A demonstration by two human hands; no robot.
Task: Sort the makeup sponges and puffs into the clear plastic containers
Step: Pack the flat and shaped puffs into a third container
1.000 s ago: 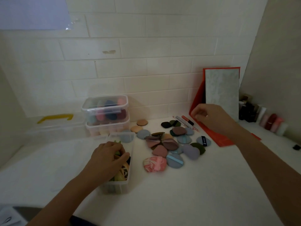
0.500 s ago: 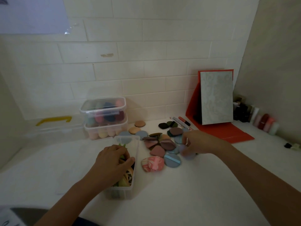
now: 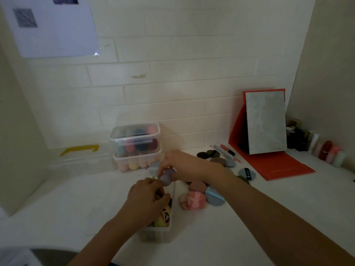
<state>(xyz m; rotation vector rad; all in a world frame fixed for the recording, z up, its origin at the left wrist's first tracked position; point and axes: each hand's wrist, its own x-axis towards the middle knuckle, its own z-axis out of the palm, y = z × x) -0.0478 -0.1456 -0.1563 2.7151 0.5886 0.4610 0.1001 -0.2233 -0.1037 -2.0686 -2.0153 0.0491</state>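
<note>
right hand point(image 3: 184, 166) pinches a lavender puff point(image 3: 166, 179), fingers clamped on it, just above the far end of the open clear container point(image 3: 159, 234). left hand point(image 3: 148, 196) sits in that container on the packed puffs, fingers curled; can't tell if they grip anything. loose puffs point(image 3: 193, 200) on the table point(image 3: 240, 233), just right of it.

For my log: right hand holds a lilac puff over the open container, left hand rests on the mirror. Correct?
No: head view shows the left hand at the open container, not on the mirror. The right hand does hold the lilac puff over it.
</note>
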